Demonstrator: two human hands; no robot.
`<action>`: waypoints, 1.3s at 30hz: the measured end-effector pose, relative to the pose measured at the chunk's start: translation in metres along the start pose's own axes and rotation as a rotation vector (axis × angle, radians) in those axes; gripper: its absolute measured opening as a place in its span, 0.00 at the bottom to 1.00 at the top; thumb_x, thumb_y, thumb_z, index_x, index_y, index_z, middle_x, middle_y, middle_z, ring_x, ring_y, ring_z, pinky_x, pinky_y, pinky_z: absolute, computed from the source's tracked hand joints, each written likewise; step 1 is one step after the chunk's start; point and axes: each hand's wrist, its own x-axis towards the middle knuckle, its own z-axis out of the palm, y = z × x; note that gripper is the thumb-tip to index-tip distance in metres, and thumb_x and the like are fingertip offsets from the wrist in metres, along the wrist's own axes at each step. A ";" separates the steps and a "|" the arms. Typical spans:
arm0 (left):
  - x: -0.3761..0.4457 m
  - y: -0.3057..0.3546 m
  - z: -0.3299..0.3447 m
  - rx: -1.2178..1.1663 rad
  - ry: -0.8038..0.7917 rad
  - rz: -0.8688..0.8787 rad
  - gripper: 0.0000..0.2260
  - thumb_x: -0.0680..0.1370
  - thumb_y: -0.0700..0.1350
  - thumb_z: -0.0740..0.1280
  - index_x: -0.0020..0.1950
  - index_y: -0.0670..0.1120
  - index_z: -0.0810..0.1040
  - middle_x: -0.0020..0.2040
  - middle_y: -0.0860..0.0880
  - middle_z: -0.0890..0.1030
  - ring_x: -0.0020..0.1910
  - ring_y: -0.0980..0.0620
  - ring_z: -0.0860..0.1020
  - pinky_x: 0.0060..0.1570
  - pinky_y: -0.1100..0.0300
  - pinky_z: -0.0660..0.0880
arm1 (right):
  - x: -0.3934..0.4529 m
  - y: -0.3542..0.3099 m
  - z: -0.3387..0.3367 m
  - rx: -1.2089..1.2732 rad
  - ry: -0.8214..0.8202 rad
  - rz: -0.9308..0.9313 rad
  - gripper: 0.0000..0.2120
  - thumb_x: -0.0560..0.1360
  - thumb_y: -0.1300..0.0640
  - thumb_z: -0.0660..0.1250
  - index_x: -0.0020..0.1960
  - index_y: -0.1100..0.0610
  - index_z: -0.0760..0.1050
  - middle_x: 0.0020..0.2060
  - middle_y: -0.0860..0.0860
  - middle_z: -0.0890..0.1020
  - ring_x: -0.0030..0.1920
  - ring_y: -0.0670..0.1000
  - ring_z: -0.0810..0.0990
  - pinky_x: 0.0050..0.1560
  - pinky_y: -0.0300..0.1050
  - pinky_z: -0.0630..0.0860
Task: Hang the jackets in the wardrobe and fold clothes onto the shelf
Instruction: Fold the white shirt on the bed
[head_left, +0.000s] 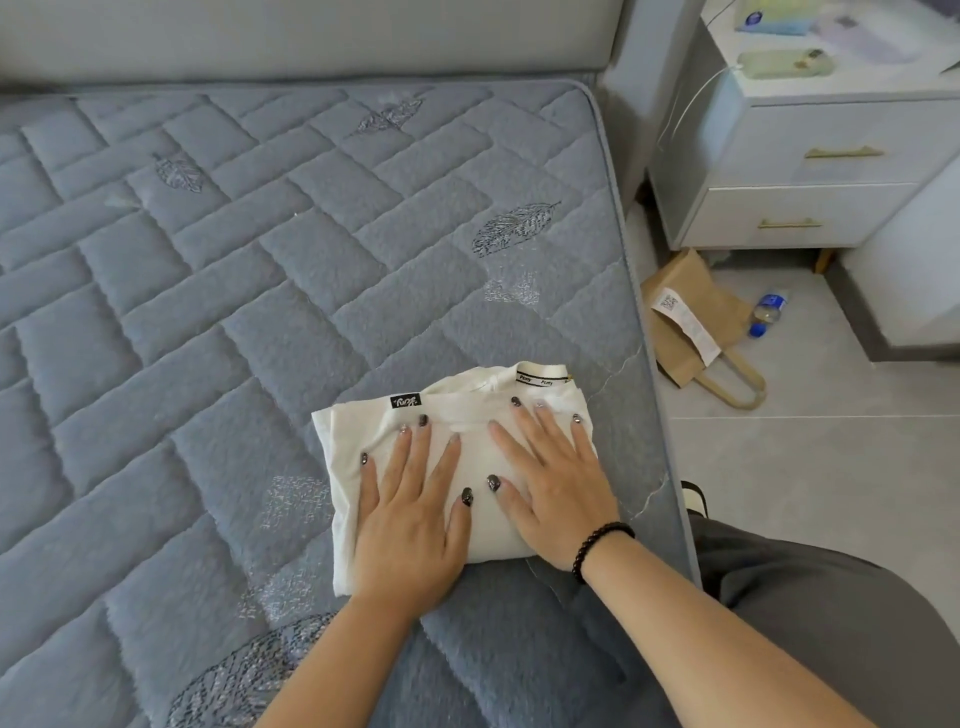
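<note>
On the blue quilted bed (218, 270), near its right edge, lies a folded white shirt (457, 415). The left hand (410, 514) presses flat on it with straight fingers, grasping nothing; the right hand (556, 483) does the same just beside it. A paper bag (691, 317) and a bottle (770, 307) lie on the floor at right.

Nightstand (810, 171) top blurred, items unreadable; hands hide the garment's (337, 467) middle.

A bed (260, 249) with a quilted blue-grey cover is carrying a folded white garment (457, 410), which is lying near its right edge. On the tiled floor (810, 467) a brown paper bag (691, 317) and a plastic bottle (768, 307) are lying beside the bed.
</note>
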 end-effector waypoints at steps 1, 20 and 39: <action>0.000 -0.002 0.002 0.005 -0.001 -0.044 0.29 0.78 0.61 0.45 0.79 0.55 0.53 0.80 0.49 0.48 0.79 0.50 0.43 0.76 0.47 0.39 | 0.002 0.005 0.001 -0.018 -0.024 0.047 0.32 0.76 0.34 0.42 0.78 0.45 0.48 0.78 0.48 0.47 0.77 0.50 0.42 0.75 0.59 0.43; -0.013 -0.026 -0.023 -0.803 0.200 -0.809 0.21 0.72 0.56 0.72 0.61 0.50 0.72 0.55 0.50 0.79 0.52 0.47 0.78 0.50 0.49 0.75 | -0.009 0.020 -0.028 0.983 0.152 0.661 0.25 0.63 0.54 0.79 0.56 0.51 0.72 0.46 0.41 0.78 0.44 0.36 0.76 0.36 0.28 0.72; -0.038 0.028 -0.074 -1.565 -0.268 -0.446 0.23 0.71 0.52 0.73 0.63 0.46 0.77 0.57 0.45 0.84 0.55 0.44 0.83 0.49 0.49 0.80 | -0.118 0.038 -0.141 1.626 0.029 0.692 0.13 0.72 0.65 0.69 0.57 0.60 0.78 0.50 0.56 0.85 0.49 0.58 0.84 0.46 0.51 0.80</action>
